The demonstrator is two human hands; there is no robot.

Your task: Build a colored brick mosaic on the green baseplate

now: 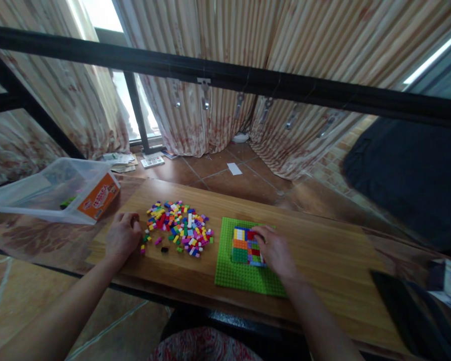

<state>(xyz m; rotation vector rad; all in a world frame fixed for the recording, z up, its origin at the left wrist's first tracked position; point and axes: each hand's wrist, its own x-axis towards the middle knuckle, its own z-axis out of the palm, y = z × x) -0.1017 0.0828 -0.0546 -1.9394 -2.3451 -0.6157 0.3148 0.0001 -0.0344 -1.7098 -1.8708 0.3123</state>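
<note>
On the wooden board, a green baseplate carries a block of coloured toy bricks in orange, green, yellow, white and blue. My right hand reaches over its right side, thumb and finger pinched at a red brick at the back edge; the hand covers part of the block. To the left, my left hand rests on the board with its fingers curled in, and what they may hold is hidden. Just right of it lies a loose pile of small multicoloured bricks, with a black brick at the near side.
A clear plastic box with an orange label lies at the far left with a few pieces inside. A dark bar with hanging clips crosses above the board. Curtains hang behind; a dark flat object lies at right.
</note>
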